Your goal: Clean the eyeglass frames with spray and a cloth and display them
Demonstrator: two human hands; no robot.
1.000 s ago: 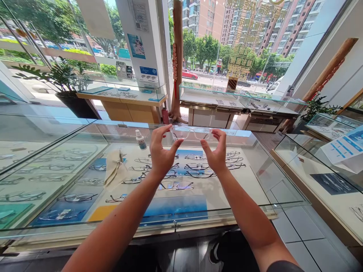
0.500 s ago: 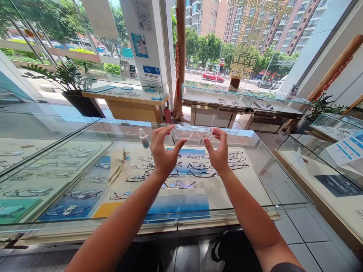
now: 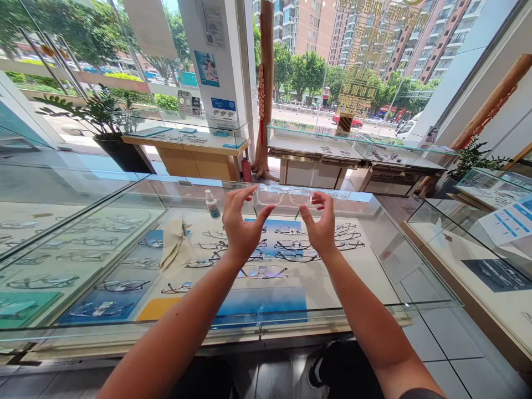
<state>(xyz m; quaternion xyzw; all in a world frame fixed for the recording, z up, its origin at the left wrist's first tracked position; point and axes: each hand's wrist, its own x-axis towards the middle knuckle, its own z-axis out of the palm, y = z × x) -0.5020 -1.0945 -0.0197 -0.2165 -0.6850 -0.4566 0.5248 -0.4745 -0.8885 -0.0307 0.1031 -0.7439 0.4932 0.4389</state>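
Observation:
A pair of clear-framed eyeglasses (image 3: 271,203) is held up above the glass display case, its lenses side by side. My left hand (image 3: 244,224) pinches its left end between thumb and fingers. At the other end, my right hand (image 3: 319,221) grips the frame the same way. To the left of my left hand, a small white spray bottle (image 3: 212,204) with a blue label stands upright on the glass. Closer to me lies a crumpled beige cloth (image 3: 173,244) with a patterned edge. Rows of eyeglasses (image 3: 262,271) sit inside the case beneath my hands.
The glass display case (image 3: 353,321) spans the space before me. Another case (image 3: 436,233) stands at the right, with a white box (image 3: 509,219) on it. Further cases line the window, beside a potted plant (image 3: 120,149) and a wooden post (image 3: 265,83).
The eyeglasses have tilted slightly in my hands, and both hands keep their grip. The view has shifted very slightly. Outside, a red car has moved to the right.

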